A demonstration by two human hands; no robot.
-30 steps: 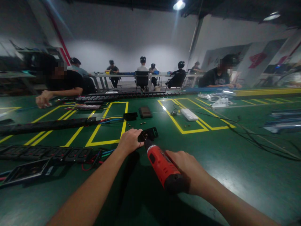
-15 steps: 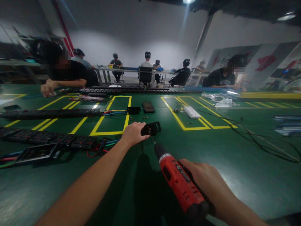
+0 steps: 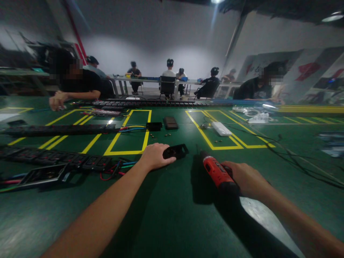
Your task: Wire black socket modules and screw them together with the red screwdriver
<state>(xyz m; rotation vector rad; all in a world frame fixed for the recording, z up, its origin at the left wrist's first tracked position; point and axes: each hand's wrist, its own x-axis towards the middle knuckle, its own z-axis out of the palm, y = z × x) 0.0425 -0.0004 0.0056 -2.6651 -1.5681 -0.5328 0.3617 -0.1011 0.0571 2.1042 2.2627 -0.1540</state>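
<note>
My left hand [image 3: 156, 156] rests on the green table and holds one end of a small black frame-shaped part [image 3: 176, 151] lying flat. My right hand [image 3: 245, 178] grips a red and black cordless screwdriver [image 3: 216, 172], tilted with its bit pointing up and away, to the right of the black part and apart from it. A few small screws [image 3: 167, 135] lie scattered on the table beyond the part.
Long black socket strips [image 3: 57, 129] with coloured wires [image 3: 115, 168] lie at left. A black block [image 3: 171, 123] and a white power strip [image 3: 221, 129] sit beyond, with black cables [image 3: 295, 157] at right. Other people sit across the table and further back.
My right hand pulled the screwdriver back off the black part and swung it to the right. My left hand lowered the part flat onto the table.
</note>
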